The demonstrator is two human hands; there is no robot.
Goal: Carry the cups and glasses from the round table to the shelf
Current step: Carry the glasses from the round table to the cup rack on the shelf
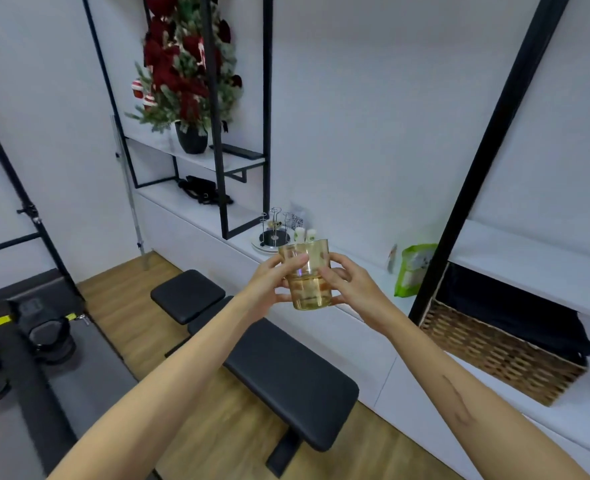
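left hand [269,284] arm outstretched, fingers curled round amber glass [308,275] | right hand [350,284] gripping its other side | glass upright in air, in front of white shelf [355,271] | QR card [297,221] unreadable

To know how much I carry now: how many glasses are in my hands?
2, it seems: amber glasses nested one inside the other, held between the left hand and right hand. A third nested inside may be hidden.
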